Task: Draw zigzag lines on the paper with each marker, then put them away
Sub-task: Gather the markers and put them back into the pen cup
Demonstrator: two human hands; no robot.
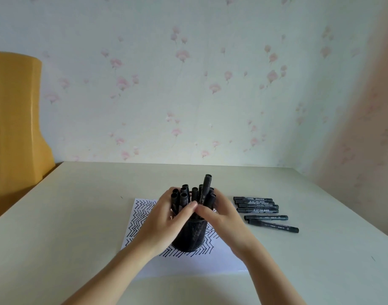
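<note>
A black mesh pen cup (189, 237) stands on the white paper (188, 258), which is covered with black zigzag lines. Several black markers (184, 195) stand in the cup, one (206, 186) poking higher than the rest. My left hand (166, 219) wraps round the bundle of markers from the left, and my right hand (219, 214) wraps round it from the right. Both thumbs meet at the front above the cup's rim. Several more black markers (260, 209) lie flat in a row on the table to the right of the paper.
The pale table (78, 216) runs back to a flowered wall. A yellow chair back (15, 119) stands past the table's left edge.
</note>
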